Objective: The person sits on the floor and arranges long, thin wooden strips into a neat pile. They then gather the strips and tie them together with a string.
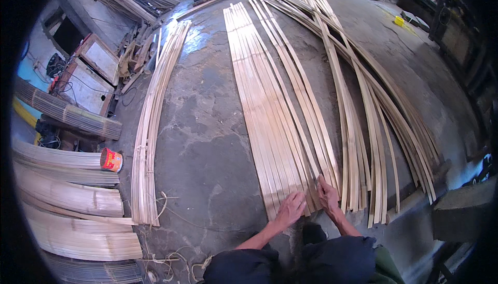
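While the person crouches at the lower edge of the frame, both hands rest on the near ends of the flat row of long pale bamboo strips (270, 113) that runs from the lower centre up to the top centre of the picture, laid side by side on the grey concrete floor (207, 128). The left hand (290, 209) lies palm down with its fingers spread and nearly flat, pressing on the strip ends rather than closing around any of them. Just right of it, the right hand (328, 196) also lies flat, fingers pointing up the frame; it seems to press one strip at the row's right edge, though whether a fingertip hooks under that strip cannot be told from here.

Right of the hands, a loose fan of curved bamboo strips (373, 128) sweeps from the lower right up to the top centre, some of them crossing one another. Left of centre, a tied bundle of thin bamboo slats (148, 144) arcs from the lower left toward the upper left, well apart from the hands. Further left, a small red tin can (111, 160) lies on its side on stacked rolls of woven bamboo matting (67, 201). Loose pale string (171, 258) trails over the floor at the bottom.
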Motion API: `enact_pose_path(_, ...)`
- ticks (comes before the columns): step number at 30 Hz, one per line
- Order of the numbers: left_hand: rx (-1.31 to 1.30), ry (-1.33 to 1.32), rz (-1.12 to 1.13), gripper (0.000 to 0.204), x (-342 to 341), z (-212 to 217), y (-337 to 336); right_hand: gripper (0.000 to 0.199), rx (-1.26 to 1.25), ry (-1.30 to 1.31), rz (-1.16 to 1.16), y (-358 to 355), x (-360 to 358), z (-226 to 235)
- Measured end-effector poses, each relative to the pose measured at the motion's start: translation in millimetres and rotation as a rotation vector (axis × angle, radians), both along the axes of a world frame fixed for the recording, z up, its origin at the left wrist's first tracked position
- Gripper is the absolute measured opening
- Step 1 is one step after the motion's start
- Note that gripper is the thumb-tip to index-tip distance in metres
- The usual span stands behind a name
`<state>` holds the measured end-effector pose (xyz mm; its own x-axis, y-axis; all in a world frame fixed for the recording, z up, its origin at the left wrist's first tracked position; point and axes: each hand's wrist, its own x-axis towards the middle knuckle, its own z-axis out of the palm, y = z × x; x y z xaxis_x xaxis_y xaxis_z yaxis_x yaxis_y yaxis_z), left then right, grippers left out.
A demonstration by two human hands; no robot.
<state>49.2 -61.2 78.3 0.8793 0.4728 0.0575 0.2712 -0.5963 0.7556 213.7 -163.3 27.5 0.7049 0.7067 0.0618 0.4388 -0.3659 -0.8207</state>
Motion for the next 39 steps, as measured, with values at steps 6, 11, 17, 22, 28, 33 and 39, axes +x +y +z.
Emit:
enact_pose_path(6, 0.322, 0.114, 0.0, 0.062, 39, -49, 35, 0.043, -0.096, -0.047, 0.079, 0, -1, -12)
enact_pose_path(11, 0.489, 0.278, -0.031, 0.068, 56, -61, 42, 0.049, -0.274, -0.168, 0.143, 0, 3, -5)
enact_pose_path(17, 0.439, 0.199, 0.008, 0.068, 53, -70, 42, 0.042, -0.41, -0.303, 0.137, 3, 1, 0)
enact_pose_path(22, 0.385, 0.203, -0.004, 0.069, 52, -64, 43, 0.04, -0.468, -0.301, 0.138, 6, 1, 12)
enact_pose_path(28, 0.398, 0.227, -0.026, 0.071, 53, -60, 44, 0.042, -0.525, -0.294, 0.149, 8, 3, 14)
enact_pose_path(33, 0.384, 0.282, -0.042, 0.072, 53, -61, 44, 0.042, -0.54, -0.254, 0.148, 7, 2, 17)
enact_pose_path(39, 0.414, 0.201, 0.001, 0.068, 55, -62, 45, 0.044, -0.528, -0.257, 0.18, 4, 5, 10)
